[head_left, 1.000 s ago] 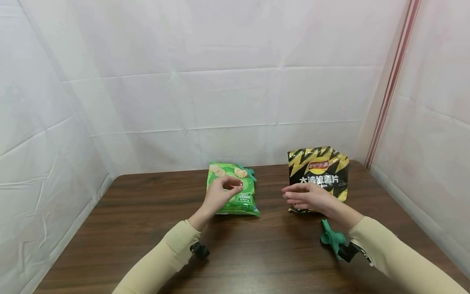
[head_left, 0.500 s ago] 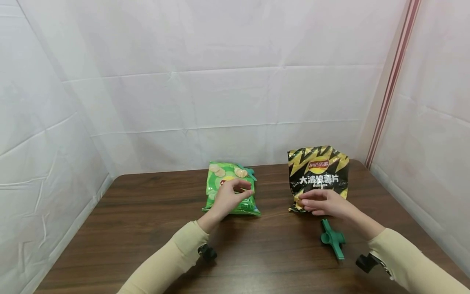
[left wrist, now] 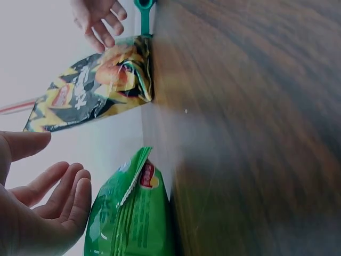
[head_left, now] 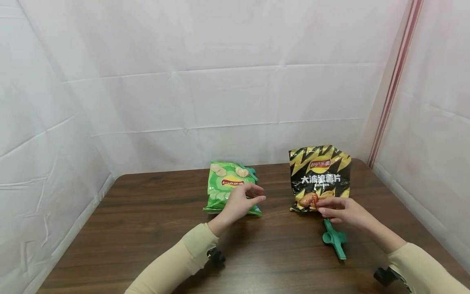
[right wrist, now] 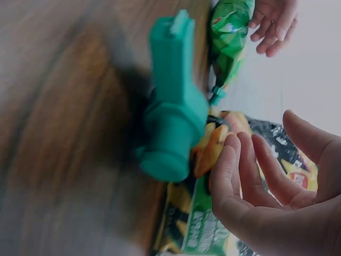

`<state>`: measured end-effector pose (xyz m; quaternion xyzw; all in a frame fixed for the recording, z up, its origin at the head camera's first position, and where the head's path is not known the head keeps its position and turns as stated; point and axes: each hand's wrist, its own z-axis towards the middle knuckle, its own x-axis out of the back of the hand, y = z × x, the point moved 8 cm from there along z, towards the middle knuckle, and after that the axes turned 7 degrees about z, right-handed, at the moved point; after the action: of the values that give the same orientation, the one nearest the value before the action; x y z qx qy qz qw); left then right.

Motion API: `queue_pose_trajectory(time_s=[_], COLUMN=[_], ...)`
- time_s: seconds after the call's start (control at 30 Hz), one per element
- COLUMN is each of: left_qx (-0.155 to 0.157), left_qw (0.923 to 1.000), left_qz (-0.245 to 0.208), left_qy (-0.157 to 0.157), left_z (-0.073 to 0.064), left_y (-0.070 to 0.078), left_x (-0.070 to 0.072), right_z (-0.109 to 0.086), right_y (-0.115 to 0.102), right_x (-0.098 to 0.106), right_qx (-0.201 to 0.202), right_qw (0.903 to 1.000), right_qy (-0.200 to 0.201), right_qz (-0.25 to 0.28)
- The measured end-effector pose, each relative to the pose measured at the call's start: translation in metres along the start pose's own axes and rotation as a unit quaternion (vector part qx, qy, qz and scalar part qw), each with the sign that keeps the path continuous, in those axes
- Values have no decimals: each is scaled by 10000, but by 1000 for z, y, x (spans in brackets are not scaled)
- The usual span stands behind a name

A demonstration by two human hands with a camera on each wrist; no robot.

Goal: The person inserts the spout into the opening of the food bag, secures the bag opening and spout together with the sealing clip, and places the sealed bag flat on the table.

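Note:
My left hand [head_left: 240,202] hovers in front of a green Lay's chip bag [head_left: 224,190], covering its lower right part in the head view. In the left wrist view its thumb and loosely bent fingers [left wrist: 66,197] stand apart with nothing between them. My right hand [head_left: 346,212] overlaps the lower right of a black and yellow Lay's chip bag [head_left: 319,177] leaning upright. Its relaxed fingers [right wrist: 248,170] hold nothing. Just below that hand lies a green bag clip [head_left: 334,239], large and close in the right wrist view. A second teal clip [head_left: 252,173] sits at the green bag's upper right corner.
The dark wooden table [head_left: 154,228] carries both bags near its back edge. White sheeting [head_left: 227,98] hangs behind and on both sides, with a red stripe [head_left: 396,81] at the back right corner.
My left hand has drifted right across the green bag's front. My right hand has moved right and lower, off the black bag's middle toward the clip. Bags and clips lie as before.

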<state>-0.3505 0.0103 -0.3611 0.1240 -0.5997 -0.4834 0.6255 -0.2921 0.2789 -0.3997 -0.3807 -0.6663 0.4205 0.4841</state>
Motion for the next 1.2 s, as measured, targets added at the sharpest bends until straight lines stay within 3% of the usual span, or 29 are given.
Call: queue_pose_trajectory(time_s=[0.3,0.57,0.87,1.2], left_qx=[92,138,103,64], left_qw=[9997,9993,9995,9994], left_qz=[-101,-78,-23,-37], left_qy=[-179,-352,-313,-338], left_z=[2,1,1,1], left_y=[4,5,5,11], left_x=[-15,-25,-27,-29], right_z=[-11,-18,-23,-21], right_y=[26,42,53,53], right_x=[11,13,7,5], right_qx=[-246,-473,-650,-571], right_qw=[9995,9981,9924,9905], right_qy=[78,-314,-997,-1189], right_qz=[-170,-229,-298,-400])
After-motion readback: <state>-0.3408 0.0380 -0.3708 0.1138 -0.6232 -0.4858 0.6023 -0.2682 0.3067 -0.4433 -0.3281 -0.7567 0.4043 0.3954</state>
